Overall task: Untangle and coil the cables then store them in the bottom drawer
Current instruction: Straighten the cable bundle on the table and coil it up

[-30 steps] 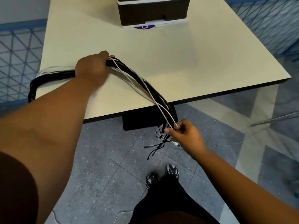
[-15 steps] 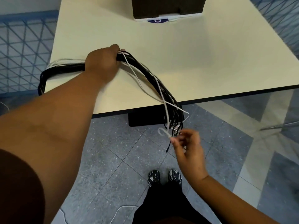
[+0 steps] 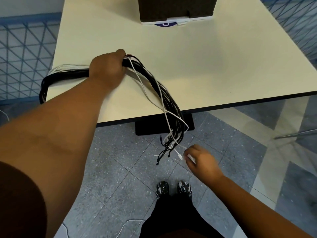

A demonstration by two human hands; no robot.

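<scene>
The untangling step is in hand, by my reading: the left hand (image 3: 108,69) is wrapped tight around the cables (image 3: 154,85) on the table (image 3: 214,69), at about 10 o'clock from the frame's middle, while the right hand (image 3: 200,162) at 5 o'clock pinches one white cable (image 3: 167,115) near its plug, below the table edge. From the left fist the bundle runs two ways: back toward 9 o'clock, where it loops over the table's corner, and down toward 5 o'clock, where the loose ends hang over the floor (image 3: 111,169). Next the white cable wants drawing clear of the black ones, which calls for a steady pull along its length while the left fist keeps the rest from following; a snag among the dangling ends looks likely. The drawer unit (image 3: 175,9) at 12 o'clock is cut off by the top edge, so only a dark front shows, and whether it is the bottom drawer I cannot tell. The right fingertips and the plug are blurred, and how many cables there are cannot be counted.
</scene>
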